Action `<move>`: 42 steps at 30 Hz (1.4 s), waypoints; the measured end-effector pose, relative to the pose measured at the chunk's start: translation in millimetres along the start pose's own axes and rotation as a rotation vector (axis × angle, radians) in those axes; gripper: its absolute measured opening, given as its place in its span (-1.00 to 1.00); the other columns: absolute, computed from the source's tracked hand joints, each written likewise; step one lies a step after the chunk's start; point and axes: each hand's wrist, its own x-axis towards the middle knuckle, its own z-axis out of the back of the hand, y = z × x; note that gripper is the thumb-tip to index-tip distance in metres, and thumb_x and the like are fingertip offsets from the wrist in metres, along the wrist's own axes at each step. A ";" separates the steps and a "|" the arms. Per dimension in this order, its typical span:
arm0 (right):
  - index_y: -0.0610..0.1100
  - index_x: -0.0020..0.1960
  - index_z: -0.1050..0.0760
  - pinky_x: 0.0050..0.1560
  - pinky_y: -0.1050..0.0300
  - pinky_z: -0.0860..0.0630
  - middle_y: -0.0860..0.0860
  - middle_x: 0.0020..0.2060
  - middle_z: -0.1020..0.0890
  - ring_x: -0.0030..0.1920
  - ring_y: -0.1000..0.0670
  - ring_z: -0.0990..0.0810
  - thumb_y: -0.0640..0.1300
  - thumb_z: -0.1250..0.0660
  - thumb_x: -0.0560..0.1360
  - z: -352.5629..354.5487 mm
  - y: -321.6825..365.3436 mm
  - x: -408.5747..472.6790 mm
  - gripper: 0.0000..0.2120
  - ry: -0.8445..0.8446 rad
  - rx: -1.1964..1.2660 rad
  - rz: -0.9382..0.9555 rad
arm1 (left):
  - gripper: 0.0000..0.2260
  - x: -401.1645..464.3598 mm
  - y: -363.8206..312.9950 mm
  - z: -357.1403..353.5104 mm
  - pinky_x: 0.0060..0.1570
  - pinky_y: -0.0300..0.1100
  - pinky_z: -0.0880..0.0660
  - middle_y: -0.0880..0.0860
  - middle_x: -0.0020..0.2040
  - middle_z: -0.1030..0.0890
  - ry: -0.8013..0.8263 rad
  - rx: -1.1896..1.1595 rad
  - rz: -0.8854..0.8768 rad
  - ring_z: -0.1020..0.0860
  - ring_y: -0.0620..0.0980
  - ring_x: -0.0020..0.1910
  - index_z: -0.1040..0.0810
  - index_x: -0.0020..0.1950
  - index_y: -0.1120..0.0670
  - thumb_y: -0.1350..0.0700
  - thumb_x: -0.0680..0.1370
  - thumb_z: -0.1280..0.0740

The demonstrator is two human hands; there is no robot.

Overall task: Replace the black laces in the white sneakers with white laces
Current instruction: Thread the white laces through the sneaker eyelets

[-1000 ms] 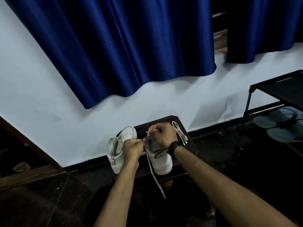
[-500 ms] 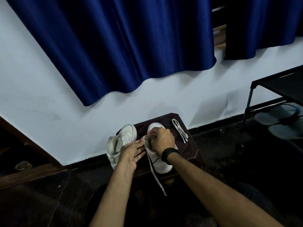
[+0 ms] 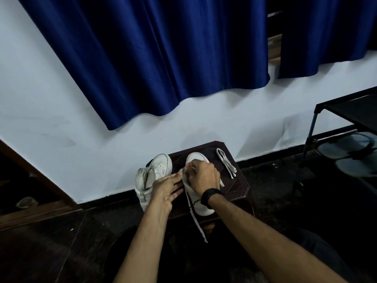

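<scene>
Two white sneakers stand on a small dark stool (image 3: 241, 185). The left sneaker (image 3: 155, 172) has no lace that I can see. My right hand (image 3: 203, 176), with a black watch on the wrist, pinches a white lace (image 3: 196, 219) at the eyelets of the right sneaker (image 3: 202, 208); the lace's free end hangs down over the stool's front edge. My left hand (image 3: 166, 187) lies with straight fingers against that sneaker's left side. A folded bundle of white lace (image 3: 226, 163) lies on the stool to the right.
A white wall (image 3: 61, 123) with a blue curtain (image 3: 153, 58) stands right behind the stool. A black shoe rack (image 3: 346, 111) with grey sandals (image 3: 350, 148) is at the right. The floor is dark.
My left hand let go of the lace and now lies flat against the right sneaker. My right hand moved slightly toward the toe, still pinching the lace.
</scene>
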 end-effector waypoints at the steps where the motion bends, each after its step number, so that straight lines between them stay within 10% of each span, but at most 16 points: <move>1: 0.02 0.02 -0.63 -0.07 0.06 -0.45 -0.04 -0.08 -0.69 0.03 -0.14 -0.61 -0.07 -0.29 0.52 -0.8 -0.4 -0.5 -0.85 -0.001 0.005 -0.001 | -0.90 -0.4 -0.2 0.1 -0.20 -0.16 -0.56 0.06 -0.16 -0.68 -0.001 0.007 -0.005 -0.64 -0.02 -0.17 -0.60 -0.05 0.14 0.25 0.49 -0.47; 18: 0.03 -0.04 -0.66 -0.13 0.09 -0.49 -0.04 -0.13 -0.69 -0.02 -0.12 -0.63 0.06 -0.32 0.50 -4.6 -2.5 0.1 -0.82 0.006 0.006 0.023 | -0.94 1.2 4.1 -11.9 -0.32 -0.23 -0.58 0.11 -0.30 -0.66 -0.091 0.152 -0.161 -0.60 -0.01 -0.35 -0.63 -0.08 0.25 0.32 0.55 -0.36; 24: -0.13 -0.02 -0.57 -0.13 0.01 -0.50 -0.08 -0.08 -0.63 0.05 -0.12 -0.54 -0.01 -0.29 0.51 -4.6 -5.3 0.7 -0.79 -0.004 -0.072 0.214 | -0.92 -21.6 -11.1 -5.1 -0.12 -0.07 -0.39 0.21 -0.12 -0.66 -0.469 0.846 -0.749 -0.57 0.22 -0.05 -0.59 -0.08 0.17 0.29 0.52 -0.30; 30: -0.05 -0.29 -0.57 -0.13 0.00 -0.30 0.02 -0.35 -0.59 -0.18 -0.08 -0.48 0.04 -0.15 0.40 -10.6 -3.1 2.0 -0.72 -0.179 -0.482 0.374 | -0.84 -29.5 -52.4 37.5 -0.01 0.00 -0.44 0.21 0.11 -0.61 -0.696 0.592 -0.534 -0.53 0.26 0.15 -0.58 0.05 0.13 0.22 0.57 -0.21; 34: -0.06 -0.38 -0.57 -0.18 0.01 -0.34 0.02 -0.44 -0.59 -0.26 -0.08 -0.50 0.05 -0.18 0.37 -10.6 -2.7 0.8 -0.70 -0.199 -0.572 0.357 | -0.81 -28.2 -48.1 59.4 0.09 0.11 -0.42 0.20 0.14 -0.55 -0.814 0.898 -0.691 -0.45 0.26 0.18 -0.59 0.09 0.13 0.20 0.49 -0.35; 38: -0.05 -0.27 -0.54 -0.16 0.00 -0.33 0.02 -0.37 -0.61 -0.22 -0.09 -0.54 0.01 -0.46 0.33 -18.7 -2.5 0.4 -0.83 -0.210 -0.593 0.389 | -0.60 -29.3 -36.6 30.5 0.24 0.00 -0.34 0.05 0.30 -0.51 -0.345 1.253 -1.034 -0.42 0.11 0.30 -0.47 0.32 0.07 0.21 0.49 -0.38; 42: -0.05 -0.25 -0.52 -0.19 0.00 -0.40 0.02 -0.35 -0.62 -0.22 -0.09 -0.53 0.02 -0.47 0.35 -21.7 -6.6 0.0 -0.81 -0.228 -0.568 0.344 | -0.80 -23.1 -16.4 6.3 0.11 0.03 -0.45 0.11 0.11 -0.64 0.003 1.457 -0.805 -0.55 0.21 0.16 -0.50 0.13 0.03 0.15 0.56 -0.17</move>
